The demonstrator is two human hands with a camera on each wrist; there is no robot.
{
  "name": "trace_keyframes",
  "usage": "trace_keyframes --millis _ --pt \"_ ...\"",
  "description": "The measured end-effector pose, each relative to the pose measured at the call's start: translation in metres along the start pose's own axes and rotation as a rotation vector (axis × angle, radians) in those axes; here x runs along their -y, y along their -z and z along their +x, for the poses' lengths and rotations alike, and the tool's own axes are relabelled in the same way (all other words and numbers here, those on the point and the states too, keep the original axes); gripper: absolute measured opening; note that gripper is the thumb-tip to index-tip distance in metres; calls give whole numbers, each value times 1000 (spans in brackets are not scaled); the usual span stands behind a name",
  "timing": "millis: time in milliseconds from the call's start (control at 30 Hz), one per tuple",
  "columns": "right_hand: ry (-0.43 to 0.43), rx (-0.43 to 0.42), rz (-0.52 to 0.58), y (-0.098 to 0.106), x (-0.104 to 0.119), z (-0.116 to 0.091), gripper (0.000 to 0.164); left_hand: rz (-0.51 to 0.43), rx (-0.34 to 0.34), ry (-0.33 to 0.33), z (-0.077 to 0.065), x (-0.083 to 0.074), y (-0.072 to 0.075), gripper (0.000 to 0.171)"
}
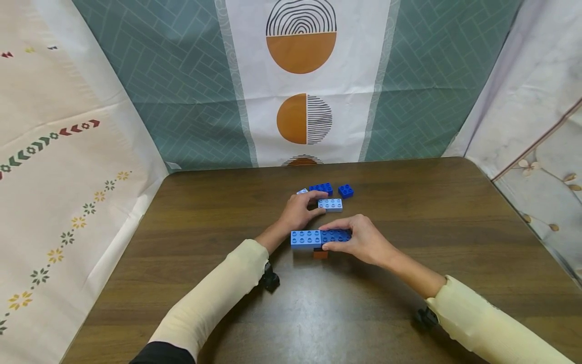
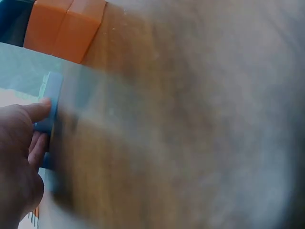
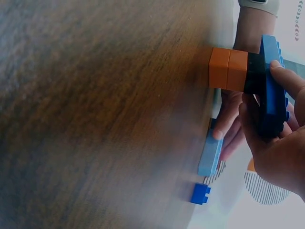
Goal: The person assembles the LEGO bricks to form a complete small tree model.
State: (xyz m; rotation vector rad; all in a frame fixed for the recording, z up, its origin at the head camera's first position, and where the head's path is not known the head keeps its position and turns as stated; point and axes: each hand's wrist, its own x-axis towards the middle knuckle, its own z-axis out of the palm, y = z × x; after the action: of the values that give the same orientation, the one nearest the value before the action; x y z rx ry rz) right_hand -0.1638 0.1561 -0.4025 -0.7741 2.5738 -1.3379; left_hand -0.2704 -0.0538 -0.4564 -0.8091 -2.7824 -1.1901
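Observation:
My right hand [image 1: 366, 240] grips a dark blue building brick [image 1: 335, 235] between thumb and fingers. That brick lies end to end with a lighter blue brick [image 1: 305, 238]. Both form the top of a small tower, with a dark brick [image 3: 255, 72] and two orange bricks [image 3: 228, 69] below, standing on the table. Farther back, my left hand [image 1: 300, 210] pinches a pale blue brick [image 1: 331, 205] by its left end. In the left wrist view, the thumb lies against that pale blue brick [image 2: 53, 98].
Behind the left hand lie a long dark blue brick [image 1: 322, 188] and a small square dark blue brick [image 1: 346, 190]. Another pale brick [image 1: 302, 191] peeks out beside the fingers. The wooden table [image 1: 218, 202] ends at a hanging patterned cloth [image 1: 195, 101].

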Motion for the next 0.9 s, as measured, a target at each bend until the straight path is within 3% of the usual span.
trace_keyframes --millis 333,900 --pt "-10 3 12 -1 0 -1 37 -62 26 18 -13 -4 25 39" --pt "-32 9 15 -1 -1 0 38 -168 -9 -23 -68 -29 73 40"
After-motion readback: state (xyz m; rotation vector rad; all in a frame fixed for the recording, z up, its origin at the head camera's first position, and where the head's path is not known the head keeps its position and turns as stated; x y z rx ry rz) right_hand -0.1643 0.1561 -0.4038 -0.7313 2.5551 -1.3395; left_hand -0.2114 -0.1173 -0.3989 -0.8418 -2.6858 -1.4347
